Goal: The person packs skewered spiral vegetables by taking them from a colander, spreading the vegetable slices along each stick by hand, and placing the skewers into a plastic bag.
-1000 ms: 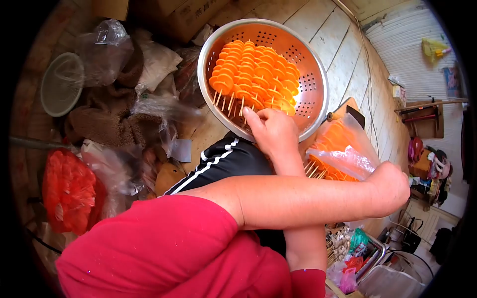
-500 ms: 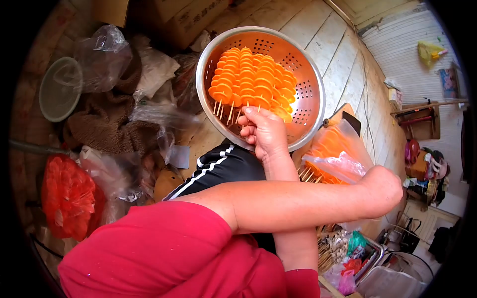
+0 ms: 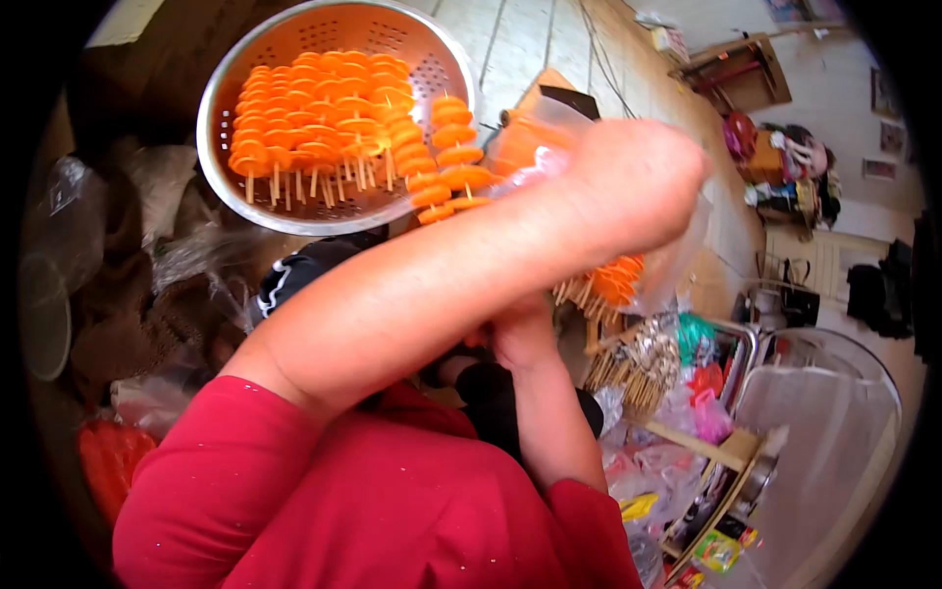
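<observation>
Skewers of orange, ruffled spiral slices [image 3: 324, 108] lie side by side in a perforated steel colander [image 3: 211, 147], their bare sticks toward me. A few separate orange skewers [image 3: 453, 137] stick out over the colander's right rim, lower ends hidden behind my left forearm. Below that forearm my right hand [image 3: 518, 329] shows in part, fingers curled, in line with these skewers' sticks. My left arm crosses above it. My left hand [image 3: 648, 182] is bent over beside a clear plastic bag [image 3: 692, 231], its fingers out of sight. More orange skewers [image 3: 618, 280] lie in and by the bag.
Bundled wooden sticks [image 3: 633, 378] and plastic bags [image 3: 672, 471] fill the lower right, beside a large translucent tub [image 3: 819, 442]. Crumpled bags, brown cloth [image 3: 118, 324] and a red bag [image 3: 113, 461] lie at left. A dark-bladed object [image 3: 569, 101] sits behind the bag.
My right hand has left the colander and come back toward my body, with a few skewers now past the rim. My left hand has risen by the bag. The view has shifted right.
</observation>
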`<action>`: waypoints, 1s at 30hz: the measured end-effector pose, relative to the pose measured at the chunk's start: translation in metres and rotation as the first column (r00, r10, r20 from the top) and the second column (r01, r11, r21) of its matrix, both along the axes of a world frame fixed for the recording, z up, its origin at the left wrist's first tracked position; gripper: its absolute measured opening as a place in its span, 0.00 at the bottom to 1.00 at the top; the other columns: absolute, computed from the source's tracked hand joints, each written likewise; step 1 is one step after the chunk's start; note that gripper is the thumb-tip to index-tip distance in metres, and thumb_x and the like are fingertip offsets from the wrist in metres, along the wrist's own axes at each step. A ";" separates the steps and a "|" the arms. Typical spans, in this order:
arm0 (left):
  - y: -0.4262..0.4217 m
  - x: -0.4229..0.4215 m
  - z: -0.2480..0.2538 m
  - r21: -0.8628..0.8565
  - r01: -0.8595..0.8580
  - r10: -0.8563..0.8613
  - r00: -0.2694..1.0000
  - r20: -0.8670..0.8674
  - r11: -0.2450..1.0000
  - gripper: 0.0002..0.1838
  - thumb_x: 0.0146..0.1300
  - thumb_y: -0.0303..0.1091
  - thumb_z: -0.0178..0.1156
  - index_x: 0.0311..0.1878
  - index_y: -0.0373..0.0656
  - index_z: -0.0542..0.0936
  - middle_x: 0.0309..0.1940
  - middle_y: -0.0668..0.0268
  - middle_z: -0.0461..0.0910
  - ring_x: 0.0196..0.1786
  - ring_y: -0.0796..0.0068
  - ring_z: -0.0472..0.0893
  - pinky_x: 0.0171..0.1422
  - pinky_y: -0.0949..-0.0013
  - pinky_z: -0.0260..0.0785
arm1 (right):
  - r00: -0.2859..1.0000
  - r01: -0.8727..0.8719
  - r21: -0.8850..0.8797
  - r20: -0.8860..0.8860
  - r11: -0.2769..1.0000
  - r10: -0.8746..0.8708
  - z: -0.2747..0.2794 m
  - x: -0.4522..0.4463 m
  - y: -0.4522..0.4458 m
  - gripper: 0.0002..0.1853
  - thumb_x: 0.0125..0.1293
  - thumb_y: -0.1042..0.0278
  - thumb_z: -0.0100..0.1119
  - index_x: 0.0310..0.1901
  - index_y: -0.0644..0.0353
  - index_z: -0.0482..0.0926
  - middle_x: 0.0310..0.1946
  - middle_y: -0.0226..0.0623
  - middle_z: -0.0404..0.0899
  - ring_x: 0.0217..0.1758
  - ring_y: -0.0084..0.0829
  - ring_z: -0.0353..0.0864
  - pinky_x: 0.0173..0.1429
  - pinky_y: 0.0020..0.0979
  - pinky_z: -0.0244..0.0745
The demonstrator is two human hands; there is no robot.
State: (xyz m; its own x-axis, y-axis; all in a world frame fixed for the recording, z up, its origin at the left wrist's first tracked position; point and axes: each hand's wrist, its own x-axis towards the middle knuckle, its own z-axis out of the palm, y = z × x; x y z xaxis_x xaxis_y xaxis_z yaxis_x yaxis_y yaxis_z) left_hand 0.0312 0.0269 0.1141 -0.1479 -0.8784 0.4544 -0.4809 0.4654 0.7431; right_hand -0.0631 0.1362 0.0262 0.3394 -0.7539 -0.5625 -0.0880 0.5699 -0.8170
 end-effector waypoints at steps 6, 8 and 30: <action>-0.005 -0.005 -0.007 -0.037 -0.025 0.019 0.990 -0.141 0.999 0.08 0.52 0.37 0.63 0.31 0.43 0.82 0.25 0.58 0.81 0.30 0.58 0.81 0.36 0.62 0.73 | 0.992 0.113 0.194 -0.081 0.974 -0.099 0.029 -0.105 0.068 0.10 0.63 0.71 0.52 0.39 0.71 0.75 0.19 0.38 0.75 0.12 0.25 0.70 0.16 0.21 0.62; -0.007 -0.007 -0.009 -0.057 -0.054 0.042 0.981 -0.191 0.997 0.08 0.52 0.37 0.63 0.30 0.42 0.82 0.25 0.58 0.81 0.29 0.59 0.81 0.35 0.63 0.73 | 0.981 0.189 0.181 0.009 0.965 -0.194 0.024 -0.144 0.096 0.11 0.65 0.69 0.52 0.41 0.71 0.76 0.21 0.36 0.77 0.14 0.22 0.72 0.18 0.18 0.64; -0.016 -0.021 -0.013 -0.105 -0.051 0.019 0.956 -0.292 0.993 0.09 0.54 0.35 0.64 0.33 0.38 0.82 0.24 0.59 0.81 0.28 0.70 0.82 0.34 0.70 0.74 | 0.736 0.666 -0.130 -0.047 0.735 -0.675 -0.062 -0.190 -0.026 0.11 0.66 0.66 0.53 0.46 0.63 0.75 0.23 0.31 0.76 0.18 0.22 0.72 0.20 0.21 0.62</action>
State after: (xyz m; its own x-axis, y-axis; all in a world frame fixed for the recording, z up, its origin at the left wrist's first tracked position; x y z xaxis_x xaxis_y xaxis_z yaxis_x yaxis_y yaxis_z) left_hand 0.0099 0.0111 0.1010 0.0348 -0.8227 0.5674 -0.2694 0.5389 0.7981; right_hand -0.2531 0.1099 -0.0358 -0.3209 -0.8195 -0.4749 0.2145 0.4255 -0.8792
